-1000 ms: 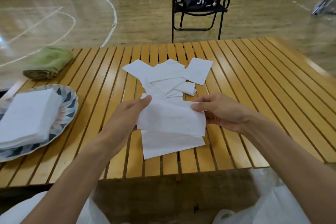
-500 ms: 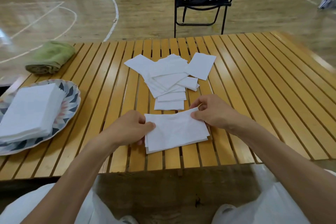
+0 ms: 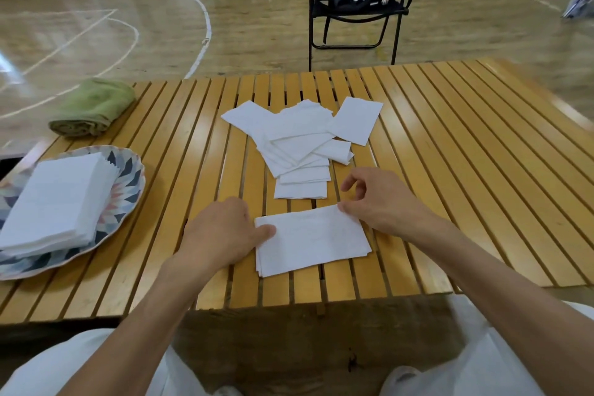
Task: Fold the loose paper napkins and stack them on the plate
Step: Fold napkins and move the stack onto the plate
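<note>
A folded white napkin lies flat on the slatted wooden table near its front edge. My left hand rests at the napkin's left edge, thumb pressing down on it. My right hand hovers over the far right corner; its thumb tip touches the corner and its fingers are lifted and loosely bent. Just beyond lies a scattered pile of loose napkins. At the left, a patterned plate carries a stack of folded napkins.
A rolled green towel lies at the table's far left corner. A black folding chair with a dark bag stands on the gym floor behind the table. The right half of the table is bare wood.
The napkin, held up and half folded a second ago, now lies folded flat on the table. Both hands have loosened from pinching its top corners.
</note>
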The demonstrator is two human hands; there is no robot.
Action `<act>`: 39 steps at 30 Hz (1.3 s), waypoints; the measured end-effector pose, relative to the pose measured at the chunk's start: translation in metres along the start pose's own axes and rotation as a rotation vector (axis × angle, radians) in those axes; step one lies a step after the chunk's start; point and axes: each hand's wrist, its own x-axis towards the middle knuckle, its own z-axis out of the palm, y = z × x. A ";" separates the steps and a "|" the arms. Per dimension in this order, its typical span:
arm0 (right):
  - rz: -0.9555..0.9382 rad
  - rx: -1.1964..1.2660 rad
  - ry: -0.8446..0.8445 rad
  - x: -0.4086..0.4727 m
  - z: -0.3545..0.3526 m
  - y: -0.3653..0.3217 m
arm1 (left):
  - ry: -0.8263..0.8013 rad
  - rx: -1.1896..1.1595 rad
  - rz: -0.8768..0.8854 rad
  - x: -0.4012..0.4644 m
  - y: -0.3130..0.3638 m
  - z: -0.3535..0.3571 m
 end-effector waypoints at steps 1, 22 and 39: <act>-0.049 -0.011 -0.004 0.000 0.000 -0.001 | 0.055 -0.021 0.040 -0.001 0.001 -0.001; -0.305 -0.479 -0.225 0.000 0.031 -0.012 | -0.085 -0.059 0.413 -0.001 0.012 0.011; -0.225 0.567 0.547 0.011 -0.018 -0.022 | 0.151 -0.327 0.321 0.000 0.014 0.007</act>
